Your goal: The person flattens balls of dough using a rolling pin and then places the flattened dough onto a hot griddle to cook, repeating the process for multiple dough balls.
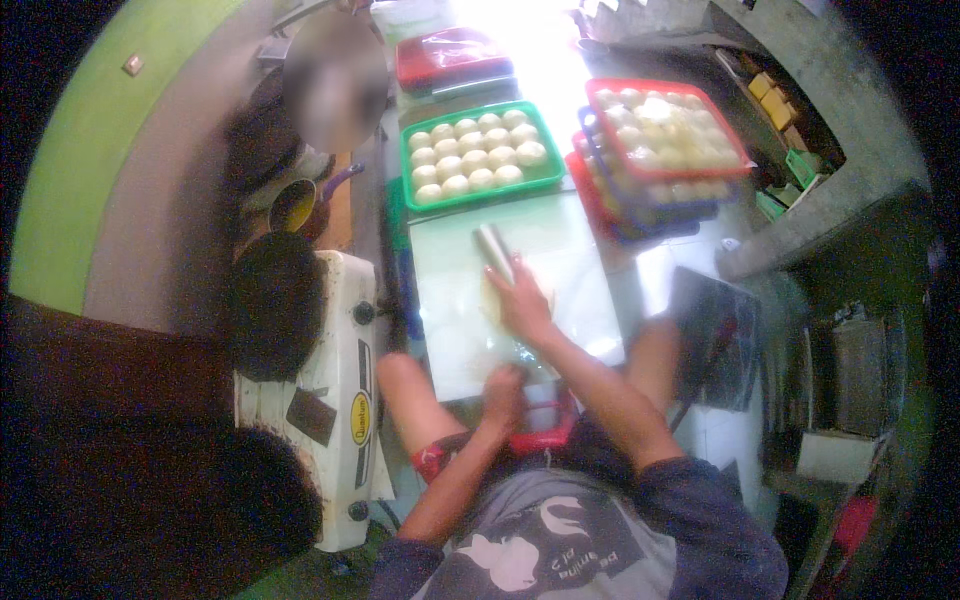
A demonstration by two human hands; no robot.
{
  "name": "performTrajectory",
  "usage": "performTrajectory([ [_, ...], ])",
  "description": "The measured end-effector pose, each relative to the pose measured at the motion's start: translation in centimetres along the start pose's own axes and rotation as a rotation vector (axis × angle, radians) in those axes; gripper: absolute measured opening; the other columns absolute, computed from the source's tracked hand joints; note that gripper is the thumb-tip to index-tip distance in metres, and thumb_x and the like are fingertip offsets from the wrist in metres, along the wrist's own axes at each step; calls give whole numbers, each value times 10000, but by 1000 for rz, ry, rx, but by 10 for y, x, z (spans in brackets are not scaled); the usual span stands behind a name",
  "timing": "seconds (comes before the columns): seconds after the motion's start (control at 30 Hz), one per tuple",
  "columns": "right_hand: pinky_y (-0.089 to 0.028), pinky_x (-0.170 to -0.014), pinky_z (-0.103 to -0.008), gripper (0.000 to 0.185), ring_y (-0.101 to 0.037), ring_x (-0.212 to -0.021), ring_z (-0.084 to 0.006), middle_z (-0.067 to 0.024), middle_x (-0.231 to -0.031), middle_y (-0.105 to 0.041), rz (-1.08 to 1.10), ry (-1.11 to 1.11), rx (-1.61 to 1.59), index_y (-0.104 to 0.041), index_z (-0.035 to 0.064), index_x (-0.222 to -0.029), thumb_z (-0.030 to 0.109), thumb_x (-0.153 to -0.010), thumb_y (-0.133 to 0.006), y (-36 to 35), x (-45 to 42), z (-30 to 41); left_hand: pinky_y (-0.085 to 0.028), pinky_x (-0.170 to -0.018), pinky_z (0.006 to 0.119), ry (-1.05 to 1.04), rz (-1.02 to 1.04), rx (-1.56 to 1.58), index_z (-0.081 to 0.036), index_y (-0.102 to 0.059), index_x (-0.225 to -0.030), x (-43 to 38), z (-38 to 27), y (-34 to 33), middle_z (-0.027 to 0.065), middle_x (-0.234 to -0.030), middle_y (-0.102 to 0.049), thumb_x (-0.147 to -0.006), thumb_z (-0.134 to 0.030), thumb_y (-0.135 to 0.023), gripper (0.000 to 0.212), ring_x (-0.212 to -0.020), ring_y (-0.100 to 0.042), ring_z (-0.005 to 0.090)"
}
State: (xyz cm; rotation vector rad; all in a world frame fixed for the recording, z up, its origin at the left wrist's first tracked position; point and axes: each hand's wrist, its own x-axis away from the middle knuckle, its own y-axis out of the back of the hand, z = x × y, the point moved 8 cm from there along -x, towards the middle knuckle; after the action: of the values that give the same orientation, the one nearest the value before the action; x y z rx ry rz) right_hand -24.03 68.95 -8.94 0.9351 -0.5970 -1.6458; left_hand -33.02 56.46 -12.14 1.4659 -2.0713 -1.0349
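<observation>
My right hand [523,306] lies over a white work board [450,300], on a short, shiny rolling pin [495,249] that points away from me. A thin, pale sheet of dough [491,304] shows partly beneath that hand; the rest of it is hidden. Close to the board's near edge is my left hand [504,394], its fingers curled and blurred. Whether it pinches the dough cannot be made out. Just beyond the board, a green tray [559,176] carries rows of round white dough balls [474,160].
Stacked trays [600,112] of dough balls under plastic stand at the right. A red container [420,71] sits behind the green tray. Left are a white gas stove [337,442] and a saucepan [292,206] with yellow contents. A red-rimmed container [540,441] is between my legs.
</observation>
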Motion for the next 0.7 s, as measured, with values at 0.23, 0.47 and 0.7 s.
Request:
performTrajectory([
  [0.23, -258, -985, -600, 193, -549, -1057, -313, -116, -1156, -571, -75, 92, 235, -639, 81, -888, 228, -800, -549, -5, -6, -10, -461, -721, 437, -63, 52, -34, -51, -633, -852, 2, 6, -3, 169, -849, -619, -647, -62, -590, 209, -833, -570, 362],
  [0.47, -93, -1127, -534, 367, -69, -1394, -438, -273, -1496, -118, -233, -79, -222, -668, 50, -1036, 212, -708, -635, 0, -30, -25, -432, -707, 449, -96, -50, 14, -47, -607, -799, 7, 1, 3, 149, -802, -579, -671, -46, -578, 131, -792, -552, 361],
  [0.7, -343, -1037, -480, 779, -256, -1333, -408, -273, -1432, -263, 204, 0, -177, -182, 95, -1446, 84, -757, -545, -30, -25, -4, -443, -744, 449, -72, -79, -39, -70, -637, -836, 9, -3, 2, 148, -853, -622, -684, -30, -543, 183, -831, -572, 341],
])
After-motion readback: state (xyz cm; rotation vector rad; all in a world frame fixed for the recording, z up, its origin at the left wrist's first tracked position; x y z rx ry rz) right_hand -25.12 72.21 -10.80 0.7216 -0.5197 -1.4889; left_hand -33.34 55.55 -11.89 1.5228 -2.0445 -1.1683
